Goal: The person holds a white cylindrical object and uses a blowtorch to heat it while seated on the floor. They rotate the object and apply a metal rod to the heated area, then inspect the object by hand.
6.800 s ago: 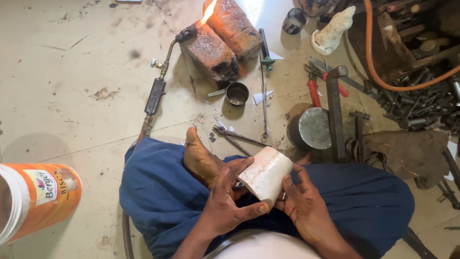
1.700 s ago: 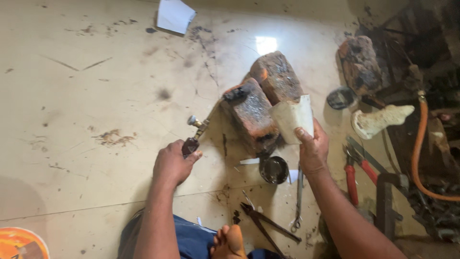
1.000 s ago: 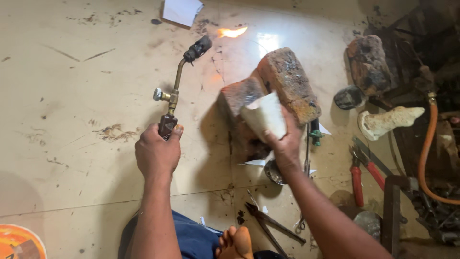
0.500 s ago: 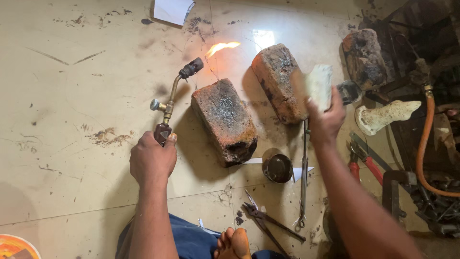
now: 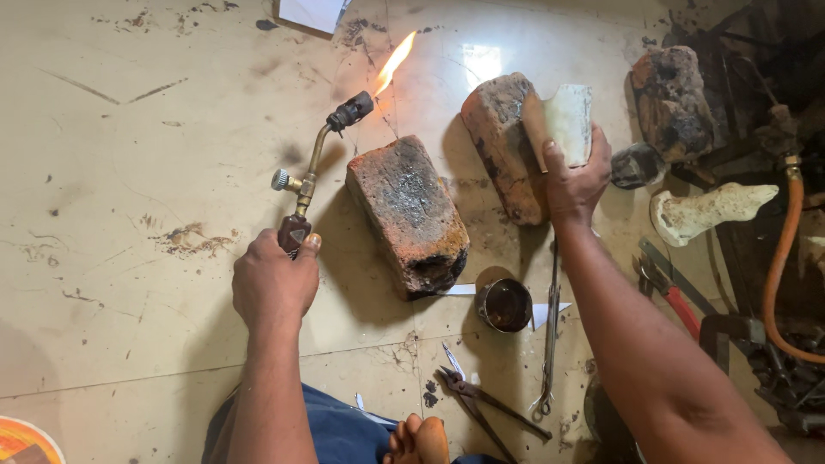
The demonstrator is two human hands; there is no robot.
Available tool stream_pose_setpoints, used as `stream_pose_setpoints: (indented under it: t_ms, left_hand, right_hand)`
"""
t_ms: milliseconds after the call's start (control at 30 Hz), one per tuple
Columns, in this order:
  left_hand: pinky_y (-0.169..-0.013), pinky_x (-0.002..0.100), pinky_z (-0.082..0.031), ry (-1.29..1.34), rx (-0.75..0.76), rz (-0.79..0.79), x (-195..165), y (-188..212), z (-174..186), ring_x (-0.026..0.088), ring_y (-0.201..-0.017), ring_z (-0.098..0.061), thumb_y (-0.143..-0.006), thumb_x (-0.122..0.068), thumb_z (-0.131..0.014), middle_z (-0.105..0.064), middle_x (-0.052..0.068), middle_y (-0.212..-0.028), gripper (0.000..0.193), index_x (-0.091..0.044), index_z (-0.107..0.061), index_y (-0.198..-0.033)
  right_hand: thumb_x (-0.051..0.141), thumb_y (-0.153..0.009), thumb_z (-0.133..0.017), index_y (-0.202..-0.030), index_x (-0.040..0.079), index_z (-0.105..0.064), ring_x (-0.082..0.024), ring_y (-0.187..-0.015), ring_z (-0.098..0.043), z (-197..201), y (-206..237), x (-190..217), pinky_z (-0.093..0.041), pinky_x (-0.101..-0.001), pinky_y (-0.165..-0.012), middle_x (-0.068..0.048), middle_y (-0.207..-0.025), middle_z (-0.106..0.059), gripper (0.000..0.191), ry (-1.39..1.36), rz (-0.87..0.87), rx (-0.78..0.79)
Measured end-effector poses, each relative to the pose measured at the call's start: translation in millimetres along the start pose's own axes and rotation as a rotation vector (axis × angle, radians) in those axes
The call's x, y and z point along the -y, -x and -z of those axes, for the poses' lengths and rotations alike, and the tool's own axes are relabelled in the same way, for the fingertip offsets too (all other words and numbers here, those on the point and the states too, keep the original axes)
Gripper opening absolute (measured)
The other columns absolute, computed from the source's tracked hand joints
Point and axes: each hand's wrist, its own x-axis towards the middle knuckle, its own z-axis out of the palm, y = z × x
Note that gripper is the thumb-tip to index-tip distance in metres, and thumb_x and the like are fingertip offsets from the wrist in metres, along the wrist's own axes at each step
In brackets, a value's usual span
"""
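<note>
Two things are in my grip: a pale, off-white block [image 5: 570, 120] in my right hand [image 5: 574, 176] and a gas torch [image 5: 320, 155] in my left hand [image 5: 273, 279]. The block stands above my right palm, my fingers closed around its lower end from behind and my thumb up its left edge, so most of it shows clear above my knuckles; it is held against the right face of the far firebrick [image 5: 503, 142], though whether the two touch I cannot tell. My left hand is shut tight on the torch's dark handle, thumb on top, with the brass valve knob just beyond my fist and the bent neck rising away to the black nozzle, where an orange flame [image 5: 395, 62] points up and to the right, over bare floor. Between my two hands lies the near firebrick [image 5: 408, 215], scorched black on top, well apart from the flame. Nearer to me sit a small dark metal cup [image 5: 504, 303], a long thin metal tool [image 5: 550, 331] under my right forearm, and tongs [image 5: 481, 404] beside my bare foot [image 5: 418, 438]. Far right lie an orange hose [image 5: 778, 266], red-handled pliers [image 5: 675, 296] and a white lumpy piece [image 5: 700, 210].
</note>
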Motion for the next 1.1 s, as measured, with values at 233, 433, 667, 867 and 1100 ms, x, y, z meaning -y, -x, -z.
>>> stream_pose_setpoints:
  t_ms: [233,433,667,867,1100]
  left_hand:
    - [-0.087,0.051,-0.055,-0.011,0.009,-0.007,1,-1,-2,0.036,-0.103,-0.07,-0.09,-0.052,-0.072,-0.075,0.014,-0.106,0.043,-0.012,-0.072,-0.107]
    - [-0.089,0.051,-0.055,-0.047,0.032,-0.044,-2,-1,-6,0.038,-0.106,-0.068,-0.089,-0.051,-0.072,-0.073,0.015,-0.109,0.044,-0.012,-0.072,-0.108]
    - [-0.091,0.05,-0.055,-0.068,0.107,-0.066,-2,1,-6,0.037,-0.108,-0.069,-0.087,-0.048,-0.073,-0.074,0.014,-0.111,0.041,-0.012,-0.073,-0.108]
    - [-0.09,0.051,-0.057,-0.133,0.111,-0.092,-5,6,-13,0.038,-0.107,-0.07,-0.092,-0.05,-0.071,-0.073,0.02,-0.112,0.052,-0.006,-0.066,-0.119]
    - [-0.092,0.044,-0.057,0.067,0.173,-0.241,-3,2,-15,0.034,-0.104,-0.072,-0.053,-0.059,-0.093,-0.071,0.02,-0.114,0.128,-0.012,-0.029,-0.153]
  right_hand:
    - [0.051,-0.087,-0.073,-0.147,-0.006,-0.05,-0.034,-0.124,-0.06,5,19,-7,-0.053,-0.046,-0.103,-0.022,-0.131,-0.056,0.086,-0.055,0.068,0.058]
    - [0.048,-0.084,-0.071,-0.148,-0.004,-0.047,-0.032,-0.12,-0.061,12,27,-4,-0.057,-0.0458,-0.097,-0.02,-0.128,-0.054,0.086,-0.118,0.08,0.132]
    - [0.044,-0.084,-0.073,-0.144,-0.002,-0.051,-0.027,-0.11,-0.062,15,59,27,-0.059,-0.0432,-0.089,-0.017,-0.122,-0.058,0.079,-0.014,0.124,0.089]
    - [0.044,-0.079,-0.08,-0.146,0.0,-0.051,-0.034,-0.123,-0.06,10,107,47,-0.051,-0.047,-0.107,-0.019,-0.131,-0.06,0.085,0.043,0.245,0.146]
    - [0.048,-0.08,-0.086,-0.149,-0.001,-0.047,-0.037,-0.132,-0.055,-3,105,45,-0.046,-0.0486,-0.112,-0.023,-0.136,-0.057,0.092,0.072,0.167,0.084]
